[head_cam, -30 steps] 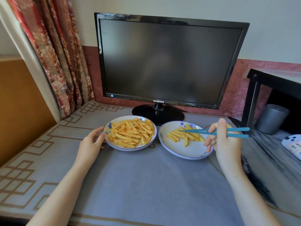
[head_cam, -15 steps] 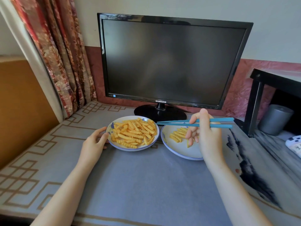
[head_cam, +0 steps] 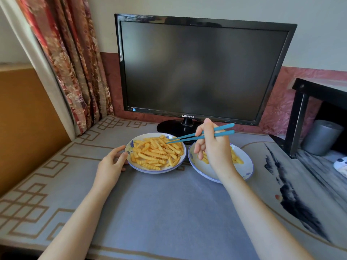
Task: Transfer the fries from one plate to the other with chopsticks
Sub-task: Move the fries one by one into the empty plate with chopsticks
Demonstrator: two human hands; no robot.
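Chopsticks [head_cam: 223, 133] pinched in right hand [head_cam: 214, 151], tips pointing left onto fries [head_cam: 155, 153]; left hand [head_cam: 110, 166] relaxed, touching plate [head_cam: 150, 171].

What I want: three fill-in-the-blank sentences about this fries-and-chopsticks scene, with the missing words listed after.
1. The right hand holds a pair of ____ chopsticks.
2. Their tips reach over the fuller plate, which sits to the ____ of the sparser plate.
3. The left hand touches the fuller plate's rim and holds ____.
Missing words: blue; left; nothing.
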